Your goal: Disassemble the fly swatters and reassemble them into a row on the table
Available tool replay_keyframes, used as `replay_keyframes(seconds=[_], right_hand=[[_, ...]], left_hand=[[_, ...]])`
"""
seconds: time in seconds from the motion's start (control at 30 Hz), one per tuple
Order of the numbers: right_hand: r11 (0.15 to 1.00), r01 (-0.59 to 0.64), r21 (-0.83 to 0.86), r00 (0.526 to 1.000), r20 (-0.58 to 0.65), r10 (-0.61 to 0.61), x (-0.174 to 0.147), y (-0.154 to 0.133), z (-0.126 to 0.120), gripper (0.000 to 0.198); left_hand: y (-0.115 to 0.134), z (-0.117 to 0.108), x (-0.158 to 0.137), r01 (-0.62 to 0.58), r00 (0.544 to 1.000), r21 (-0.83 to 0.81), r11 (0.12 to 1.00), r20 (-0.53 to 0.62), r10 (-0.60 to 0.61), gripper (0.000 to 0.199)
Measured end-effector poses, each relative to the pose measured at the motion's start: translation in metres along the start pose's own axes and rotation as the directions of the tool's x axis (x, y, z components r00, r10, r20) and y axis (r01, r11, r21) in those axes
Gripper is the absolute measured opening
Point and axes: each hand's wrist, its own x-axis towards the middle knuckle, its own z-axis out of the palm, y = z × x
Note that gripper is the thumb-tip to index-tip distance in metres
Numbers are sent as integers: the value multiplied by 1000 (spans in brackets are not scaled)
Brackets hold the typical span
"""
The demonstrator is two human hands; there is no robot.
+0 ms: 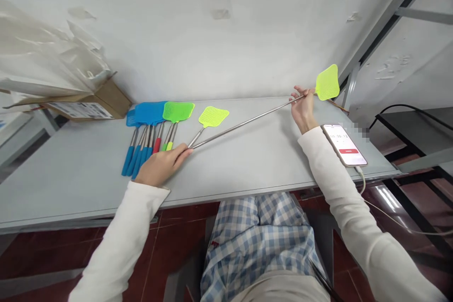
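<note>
A telescopic fly swatter with a yellow-green head stretches between my hands, its thin metal rod drawn out long. My left hand is closed around its lower end, and the handle is hidden inside the fist. Close to the head, my right hand pinches the rod between thumb and finger. A second yellow-green swatter lies on the table just past my left hand, its lower part hidden by it. Left of that lie several swatters with blue heads and green heads.
An open cardboard box with plastic wrapping stands at the table's left back. A phone showing a timer lies by my right forearm, its charging cable hanging over the front edge. The white wall closes off the back.
</note>
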Motion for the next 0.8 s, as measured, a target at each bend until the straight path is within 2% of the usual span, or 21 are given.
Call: replay_keyframes(seconds=[0.17, 0.27, 0.37, 0.47, 0.6, 0.8], right_hand=[[996, 31, -79, 987, 160, -18, 7, -19, -9, 43], [996, -37, -81, 978, 202, 53, 14, -33, -7, 36], [989, -101, -109, 980, 163, 118, 20, -34, -1, 39], [986, -50, -159, 994, 85, 65, 19, -20, 6, 50], [988, -31, -153, 998, 44, 38, 14, 1, 10, 57], [991, -16, -130, 999, -33, 12, 12, -1, 10, 54]], left_hand=[[-11, -2, -4, 28, 998, -50, 998, -56, -31, 37], [-21, -9, -4, 78, 991, -57, 995, -104, -84, 34], [-23, -14, -3, 104, 990, -50, 993, -88, -108, 33], [-13, -13, -5, 117, 993, -31, 993, -20, -118, 32], [7, -10, -11, 121, 992, -60, 991, 33, -119, 33], [21, -9, -19, 92, 994, -60, 994, 59, -88, 41]])
